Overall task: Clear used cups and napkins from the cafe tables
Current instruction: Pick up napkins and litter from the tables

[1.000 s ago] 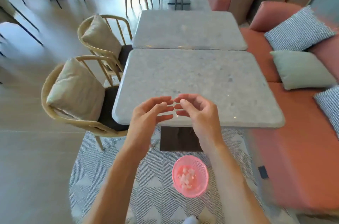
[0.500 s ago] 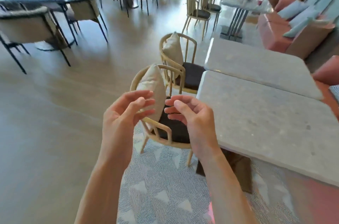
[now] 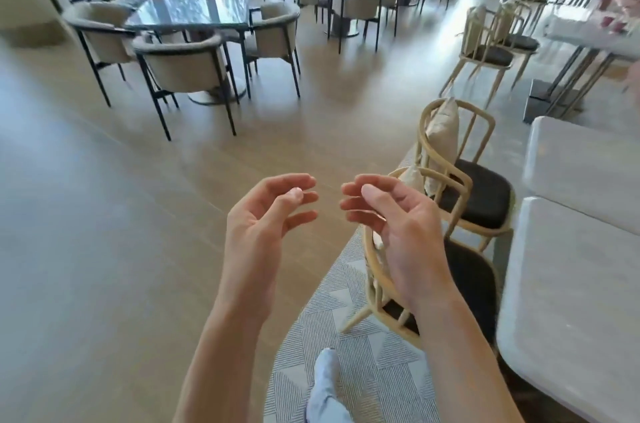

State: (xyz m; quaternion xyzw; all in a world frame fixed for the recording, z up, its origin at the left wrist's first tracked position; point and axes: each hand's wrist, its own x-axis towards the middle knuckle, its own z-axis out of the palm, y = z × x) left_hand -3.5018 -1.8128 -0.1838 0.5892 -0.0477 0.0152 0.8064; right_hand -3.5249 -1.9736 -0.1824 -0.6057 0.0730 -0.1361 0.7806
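Two hands: left (image 3: 263,214) and right (image 3: 398,225). Two pale stone tables at three o'clock, the nearer (image 3: 571,301) and the farther (image 3: 581,159). Two wooden chairs at two o'clock, (image 3: 460,287) and (image 3: 474,190), each with a cushion.

L hand (image 3: 266,214) & R hand (image 3: 391,221) raised, empty, fingers loosely curled | stone tables (image 3: 571,284) at R

Bright window daylight — blurred, warped edges.
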